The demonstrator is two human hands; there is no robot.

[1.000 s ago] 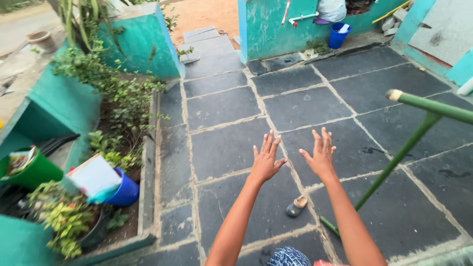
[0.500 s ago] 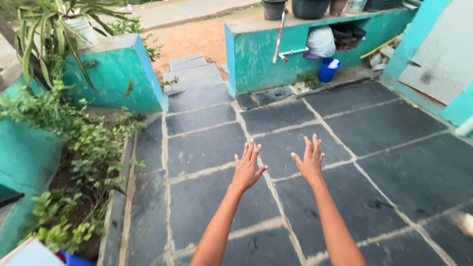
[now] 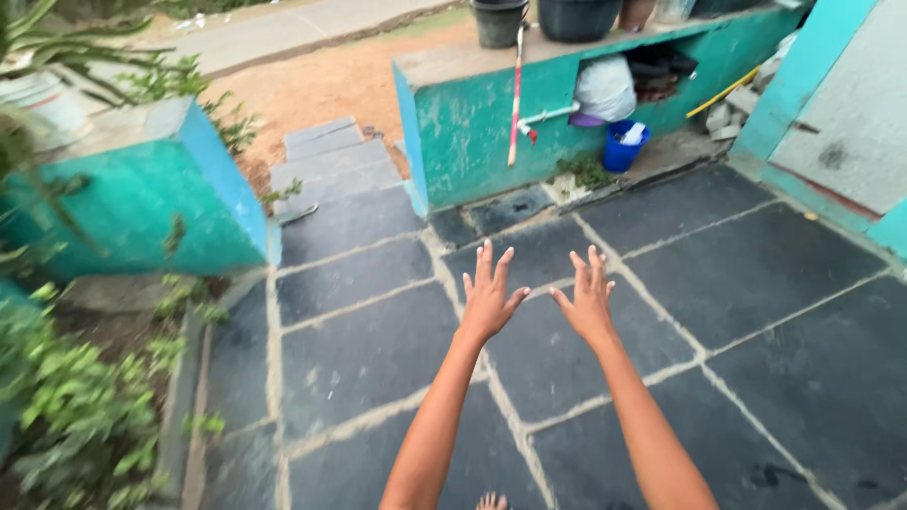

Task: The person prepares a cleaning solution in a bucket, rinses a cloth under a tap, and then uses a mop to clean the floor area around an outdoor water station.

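Stone paving (image 3: pixel 378 349), dark slabs with pale joints, is what lies under both hands; nothing is held or touched.

Head view: left hand (image 3: pixel 491 297) and right hand (image 3: pixel 588 300) are stretched forward side by side, palms down and away, fingers spread wide, both empty. They hang in the air above the slabs, close together but apart, thumbs pointing inward toward each other. Neither is clearly ahead of the other; the left fingertips (image 3: pixel 487 249) reach a touch higher in the frame.

Straight beyond the fingertips stands a teal wall (image 3: pixel 463 132). A red-and-white stick (image 3: pixel 516 90) leans upright against it, and a blue bucket (image 3: pixel 624 146) sits at its foot, up and to the right of the right hand. Stone steps (image 3: pixel 326 165) run away from the paving, ahead and left of the left hand, their long axis leading up toward sandy ground. Left hand is the nearer one to the steps, right hand to the bucket; both well apart from either.

Green plants (image 3: pixel 66 406) fill a bed along the left edge. Dark pots (image 3: pixel 539 17) sit on top of the wall.
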